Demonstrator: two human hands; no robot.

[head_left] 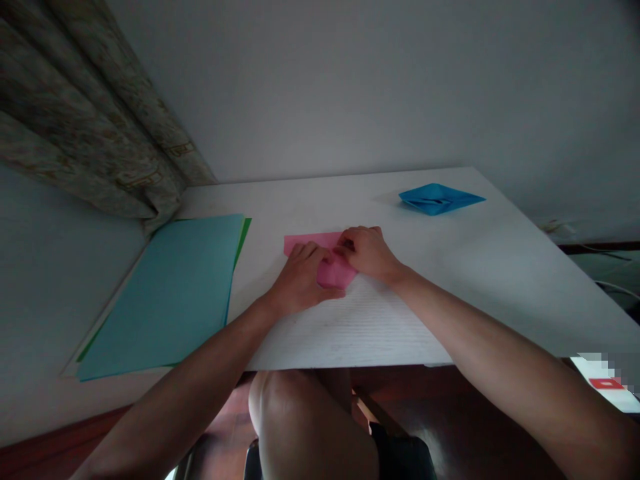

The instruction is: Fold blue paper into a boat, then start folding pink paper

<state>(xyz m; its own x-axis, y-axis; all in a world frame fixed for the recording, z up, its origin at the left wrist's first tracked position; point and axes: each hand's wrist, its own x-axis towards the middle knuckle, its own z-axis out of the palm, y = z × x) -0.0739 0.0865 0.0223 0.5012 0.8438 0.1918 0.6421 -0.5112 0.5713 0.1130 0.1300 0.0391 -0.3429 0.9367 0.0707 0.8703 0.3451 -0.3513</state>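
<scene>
A pink sheet of paper (pixel 311 243), partly folded, lies near the middle of the white table (pixel 450 280). My left hand (pixel 299 281) lies over its near left part, fingers bent down onto the paper. My right hand (pixel 367 251) presses on the right side of the sheet with its fingers curled together at a fold. Both hands touch the pink paper and hide much of it.
A stack of paper sheets with a light blue one on top (pixel 170 293) and green edges below lies at the table's left. A folded blue paper shape (pixel 440 198) sits at the far right. A curtain (pixel 90 133) hangs at the left. My knee (pixel 300 420) shows under the table's front edge.
</scene>
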